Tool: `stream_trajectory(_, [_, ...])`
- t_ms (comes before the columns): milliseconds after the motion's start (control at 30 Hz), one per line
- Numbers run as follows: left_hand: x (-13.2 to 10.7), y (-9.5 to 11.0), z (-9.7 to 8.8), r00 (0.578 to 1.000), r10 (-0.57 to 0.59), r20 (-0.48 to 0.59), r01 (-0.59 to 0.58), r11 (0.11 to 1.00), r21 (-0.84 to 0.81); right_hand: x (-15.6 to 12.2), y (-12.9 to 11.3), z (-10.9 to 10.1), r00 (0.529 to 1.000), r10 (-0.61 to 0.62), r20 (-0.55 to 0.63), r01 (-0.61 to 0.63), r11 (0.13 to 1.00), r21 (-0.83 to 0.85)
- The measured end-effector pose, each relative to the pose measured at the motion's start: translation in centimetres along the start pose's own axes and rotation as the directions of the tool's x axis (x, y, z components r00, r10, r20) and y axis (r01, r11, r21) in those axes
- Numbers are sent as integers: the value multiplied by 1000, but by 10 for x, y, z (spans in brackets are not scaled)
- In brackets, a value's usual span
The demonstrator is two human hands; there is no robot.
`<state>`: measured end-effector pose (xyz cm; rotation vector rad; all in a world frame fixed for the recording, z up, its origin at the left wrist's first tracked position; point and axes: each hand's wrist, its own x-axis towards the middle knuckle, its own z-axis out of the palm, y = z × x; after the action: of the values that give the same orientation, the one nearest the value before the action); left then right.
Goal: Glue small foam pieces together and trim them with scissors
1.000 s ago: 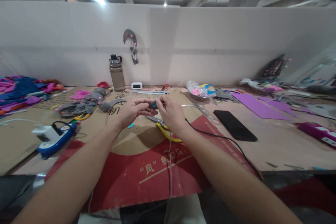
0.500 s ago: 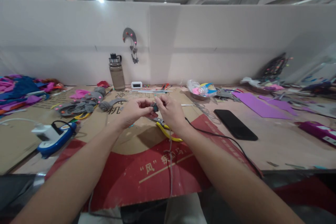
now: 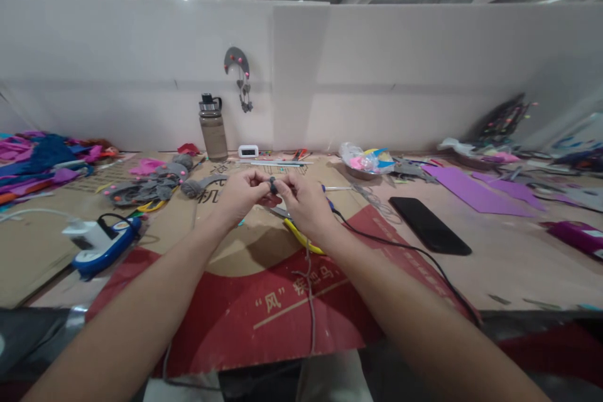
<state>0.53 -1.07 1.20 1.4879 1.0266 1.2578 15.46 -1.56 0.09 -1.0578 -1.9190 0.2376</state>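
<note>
Fingertip to fingertip, my left hand (image 3: 242, 198) and my right hand (image 3: 304, 204) pinch a small dark grey piece (image 3: 272, 185), perhaps felt. Fingers cover much of it, so its exact shape is hidden. A thin grey cord (image 3: 311, 311) hangs from below my right hand and runs over the red part of the cardboard (image 3: 226, 320) to its front edge. Beneath my right hand lie yellow-handled scissors (image 3: 301, 239), partly covered by it. A blue-handled tool with a black cable (image 3: 400, 244) lies behind my right wrist.
On the left are a blue-and-white power strip (image 3: 106, 251), grey felt pieces (image 3: 141, 188) and a colourful fabric pile (image 3: 42, 160). A bottle (image 3: 213, 132) stands at the back. To the right lie a black phone (image 3: 428, 225), purple sheets (image 3: 475, 188) and a bowl of scraps (image 3: 365, 169).
The right fingers have shifted to pinch the dark grey piece close against the left fingertips, covering more of the scissors. The whole view has moved slightly.
</note>
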Motion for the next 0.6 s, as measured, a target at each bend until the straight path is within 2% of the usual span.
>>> stream_trajectory(167, [1,0,-1,998,23,-64,-24,1000,-1,-1,2,3,1000,-23,-8,23,1000,-5])
stream_trajectory(333, [-1,1,1,998,27,-63,-26,999,24,0,2,4,999,-43,-30,43,999,1])
stream_trajectory(600, [-2,3,4,999,22,-30,-21,999,32,1,-1,2,1000,-1,-30,1,1000,-15])
